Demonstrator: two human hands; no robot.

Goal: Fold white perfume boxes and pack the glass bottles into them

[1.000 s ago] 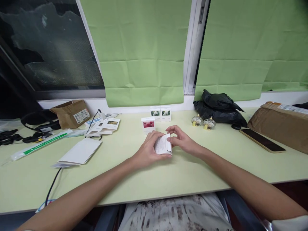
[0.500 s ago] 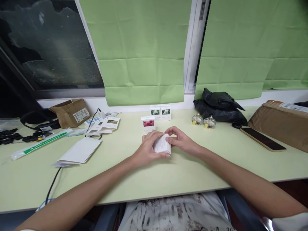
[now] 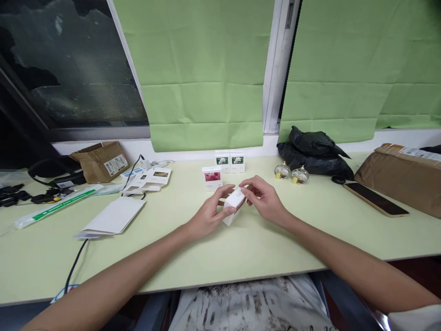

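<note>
A small white carton (image 3: 235,198) is held tilted between both hands just above the table. My left hand (image 3: 211,212) grips it from the left, thumb on the near edge and fingers behind. My right hand (image 3: 263,197) pinches its upper right side with thumb and curled fingers. Just beyond the hands stands a white box with a pink flower picture (image 3: 212,178). Behind it, two white boxes with white flower pictures (image 3: 230,162) stand side by side against the wall.
Right of the boxes are two round glass bottles (image 3: 291,174), black plastic bags (image 3: 315,154), a phone (image 3: 376,199) and a large brown parcel (image 3: 401,177). Flattened cartons (image 3: 148,180), folded white card (image 3: 112,216), an open brown box (image 3: 99,163) and a black cable (image 3: 76,264) lie left.
The carton has been turned in my hands: its printed side has rotated out of sight and a narrow white end now faces up. My right hand has shifted slightly right.
</note>
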